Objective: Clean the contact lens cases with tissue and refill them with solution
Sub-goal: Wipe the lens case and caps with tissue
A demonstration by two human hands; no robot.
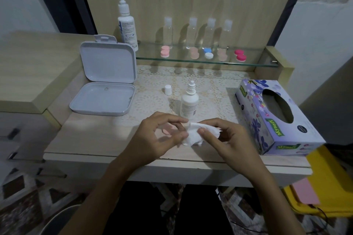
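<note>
While your left hand (152, 139) and right hand (227, 139) both pinch the crumpled white tissue (196, 135), a pink case (168, 131) shows blurrily under left fingers; uncapped plastic solution bottle (189, 103) just beyond, boxy tissue carton (277, 118) right.

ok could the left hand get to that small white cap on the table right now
Probably not at once: the left hand is pinching the tissue. Once it lets go, the white cap stands alone on bare table, nothing in between.

Soft crumpled paper tissue (193, 135), glossy printed cardboard tissue box (275, 120), smooth matt plastic case (107, 82), clear glass shelf (200, 59)
</note>
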